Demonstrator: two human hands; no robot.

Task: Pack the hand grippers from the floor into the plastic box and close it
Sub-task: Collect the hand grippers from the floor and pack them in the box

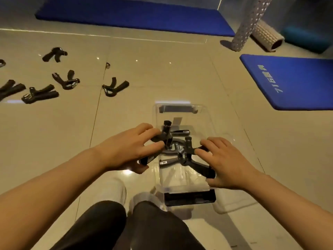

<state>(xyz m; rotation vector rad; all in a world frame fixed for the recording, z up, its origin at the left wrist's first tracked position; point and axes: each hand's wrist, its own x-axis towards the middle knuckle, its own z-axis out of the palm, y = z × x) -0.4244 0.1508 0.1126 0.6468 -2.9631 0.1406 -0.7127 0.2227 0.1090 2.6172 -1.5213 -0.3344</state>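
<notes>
Already both hands are down at the clear plastic box [182,179], each bringing in a hand gripper: the left hand [129,150] is closed around one black gripper [166,136], fingers wrapped over its handle with the thumb beneath, and the right hand [228,165] clamps a second gripper [187,154] by its splayed handles, its spring coil showing just beyond the fingertips. Under and between the two grips, at least one more gripper [177,132] lies on the box floor, so packing looks begun but far from done. Just nearer the person than the right hand's grip, a black latch [190,198] sits on the box's near end; a matching one [177,108] is on the far end beyond both grips. A clear panel that may be the lid [232,201] lies flat outside the right wrist, so closing is still to come. Well off to the left of the left hand, several loose grippers [40,94] remain scattered on the tiled floor [126,105], at least five fully in view and more cut by the frame edge. Small pale labels on the handles are too blurred to read. Far right of the right hand, a blue mat [292,82] carries pale printing that seems to include "716", followed by characters I cannot make out.
</notes>
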